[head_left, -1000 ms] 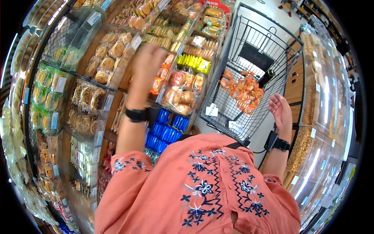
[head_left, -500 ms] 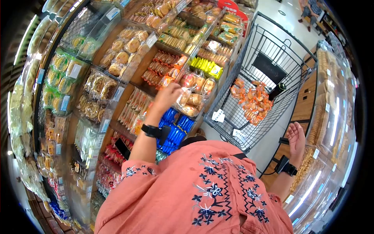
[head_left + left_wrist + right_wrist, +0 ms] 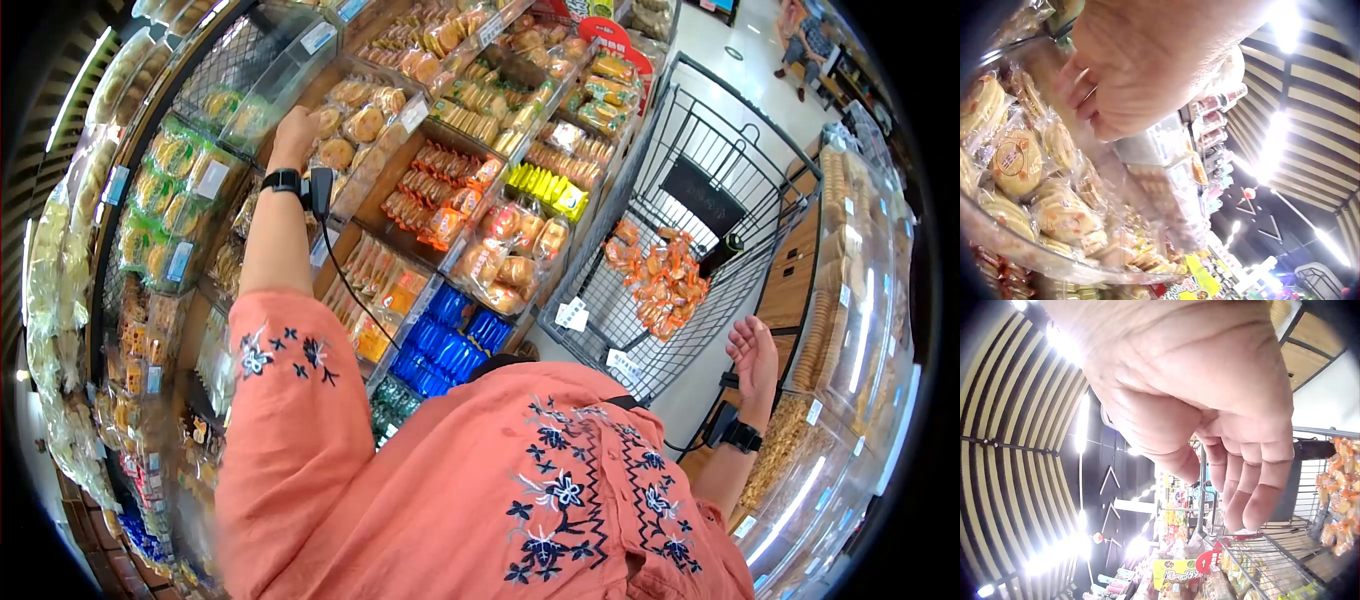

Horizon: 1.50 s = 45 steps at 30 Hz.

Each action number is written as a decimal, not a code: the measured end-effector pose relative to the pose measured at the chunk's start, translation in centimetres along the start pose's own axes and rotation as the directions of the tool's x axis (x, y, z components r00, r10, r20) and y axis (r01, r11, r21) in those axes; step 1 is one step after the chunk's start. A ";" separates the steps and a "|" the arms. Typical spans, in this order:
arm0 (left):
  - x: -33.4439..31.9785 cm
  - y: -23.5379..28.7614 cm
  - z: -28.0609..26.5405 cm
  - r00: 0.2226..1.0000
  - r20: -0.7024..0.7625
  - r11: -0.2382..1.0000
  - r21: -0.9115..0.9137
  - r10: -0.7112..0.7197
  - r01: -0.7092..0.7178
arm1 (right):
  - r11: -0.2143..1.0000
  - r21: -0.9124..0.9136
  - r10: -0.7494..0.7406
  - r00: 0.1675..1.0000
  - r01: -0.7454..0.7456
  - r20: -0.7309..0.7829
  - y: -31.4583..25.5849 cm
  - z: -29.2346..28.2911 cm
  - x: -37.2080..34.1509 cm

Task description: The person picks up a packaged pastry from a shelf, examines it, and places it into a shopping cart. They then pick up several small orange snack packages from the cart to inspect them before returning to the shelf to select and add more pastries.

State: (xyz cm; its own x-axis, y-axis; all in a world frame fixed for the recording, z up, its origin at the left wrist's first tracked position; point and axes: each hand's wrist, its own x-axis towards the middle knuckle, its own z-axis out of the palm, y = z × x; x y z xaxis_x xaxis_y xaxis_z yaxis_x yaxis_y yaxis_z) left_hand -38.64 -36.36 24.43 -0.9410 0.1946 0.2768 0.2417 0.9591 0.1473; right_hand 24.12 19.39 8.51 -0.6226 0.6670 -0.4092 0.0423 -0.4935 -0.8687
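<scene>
My left hand (image 3: 295, 138) reaches over the left side of a shelf bin of clear-wrapped round flat cakes (image 3: 336, 153). Close up in the left wrist view, the fingers (image 3: 1075, 87) are loosely bent beside the bin's wall, and nothing shows in them; part of the fingertips is hidden. More of the packed cakes (image 3: 1016, 164) lie right beside that hand. My right hand (image 3: 753, 360) hangs to the right of the shopping cart (image 3: 690, 372), its fingers (image 3: 1266, 494) slightly bent and holding nothing. A heap of orange-wrapped snack packs (image 3: 668, 285) lies in the cart.
Neighbouring bins hold orange packs (image 3: 440, 190), blue packs (image 3: 440, 345), yellow packs (image 3: 548, 190) and bagged buns (image 3: 505, 262). Green-edged packs (image 3: 165, 205) stand at the left. Clear-fronted cases (image 3: 850, 290) line the right side. A seated person (image 3: 808, 45) is visible far back.
My left hand has moved from the orange packs leftward and farther in to the bin of round cakes. My right hand stays beside the cart, little changed.
</scene>
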 end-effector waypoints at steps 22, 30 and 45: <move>4.3 -4.3 4.7 0.994 0.069 0.986 -0.143 -0.079 0.088 | 1.000 0.029 0.003 1.000 -0.004 0.013 2.0 3.1 -0.8; 2.6 -4.9 1.8 0.975 -0.185 0.935 -0.353 -0.120 0.048 | 1.000 -0.001 0.028 0.999 -0.028 0.037 1.5 3.3 -0.4; -3.6 -3.8 2.2 0.994 -0.034 0.897 -0.435 -0.101 0.077 | 0.999 0.001 0.042 0.992 -0.042 0.120 1.3 4.7 0.8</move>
State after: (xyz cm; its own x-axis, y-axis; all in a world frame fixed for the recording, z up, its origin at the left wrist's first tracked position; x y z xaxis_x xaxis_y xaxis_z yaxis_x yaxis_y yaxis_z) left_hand -36.68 -40.25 20.78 -0.9521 0.0894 0.2923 0.2477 0.7858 0.5666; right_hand 20.03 16.61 8.36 -0.7093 0.5743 -0.4087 0.0678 -0.5215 -0.8505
